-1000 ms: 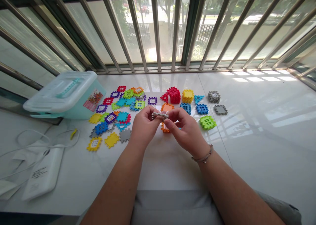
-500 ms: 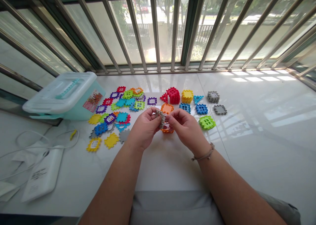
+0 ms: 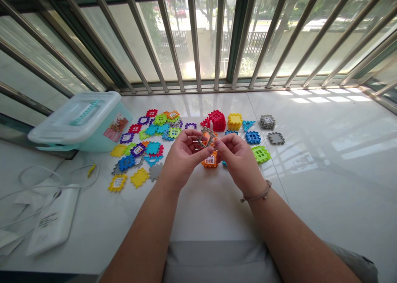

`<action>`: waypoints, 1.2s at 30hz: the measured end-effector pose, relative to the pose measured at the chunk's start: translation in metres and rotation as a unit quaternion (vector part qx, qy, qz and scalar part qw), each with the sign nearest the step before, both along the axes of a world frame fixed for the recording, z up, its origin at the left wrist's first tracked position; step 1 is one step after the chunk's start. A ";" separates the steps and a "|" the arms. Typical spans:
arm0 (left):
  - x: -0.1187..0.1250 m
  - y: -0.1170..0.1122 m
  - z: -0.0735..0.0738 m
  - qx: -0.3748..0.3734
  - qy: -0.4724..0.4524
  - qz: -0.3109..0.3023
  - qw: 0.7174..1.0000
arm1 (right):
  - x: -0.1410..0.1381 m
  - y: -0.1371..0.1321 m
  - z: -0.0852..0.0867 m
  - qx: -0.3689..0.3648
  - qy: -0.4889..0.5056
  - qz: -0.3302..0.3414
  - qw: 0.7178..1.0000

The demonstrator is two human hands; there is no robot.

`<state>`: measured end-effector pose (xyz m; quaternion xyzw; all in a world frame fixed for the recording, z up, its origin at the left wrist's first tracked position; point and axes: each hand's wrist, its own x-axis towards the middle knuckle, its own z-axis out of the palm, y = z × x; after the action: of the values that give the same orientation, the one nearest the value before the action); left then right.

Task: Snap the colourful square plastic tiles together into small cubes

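Above the pale tabletop, a grey square building tile [image 3: 203, 141] with toothed edges and an open middle is held up between my two hands. My left hand [image 3: 186, 161] pinches its left and lower side with thumb and fingers. At its right edge the fingertips of my right hand [image 3: 233, 157] are closed; whether they grip anything besides the tile is hidden. Orange shows through the tile's opening. Just below and behind it lies an orange tile piece with a white lattice window [image 3: 210, 159].
Mixed coloured tiles [image 3: 153, 148] lie scattered at left. Sorted stacks stand further back: red [image 3: 217, 121], yellow [image 3: 235, 121] and grey [image 3: 267, 121]. Blue [image 3: 253, 137] and green [image 3: 261, 154] tiles sit at right. A lidded teal box [image 3: 83, 123], a white power bank [image 3: 54, 221] and metal bars [image 3: 194, 39] surround them.
The grey tile has been turned from nearly edge-on to face me and raised slightly, so its opening now shows. My left fingers have spread a little around it.
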<state>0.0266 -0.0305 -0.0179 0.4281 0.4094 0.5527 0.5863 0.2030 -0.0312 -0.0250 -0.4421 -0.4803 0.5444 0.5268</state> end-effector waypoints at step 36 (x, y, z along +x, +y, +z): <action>-0.005 -0.006 -0.006 0.116 0.245 -0.004 0.963 | 0.000 -0.001 -0.005 0.027 -0.049 0.093 0.994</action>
<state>0.0220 -0.0362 -0.0241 0.6168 0.4718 0.4725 0.4167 0.2028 -0.0326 -0.0296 -0.4075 -0.5590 0.5553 0.4617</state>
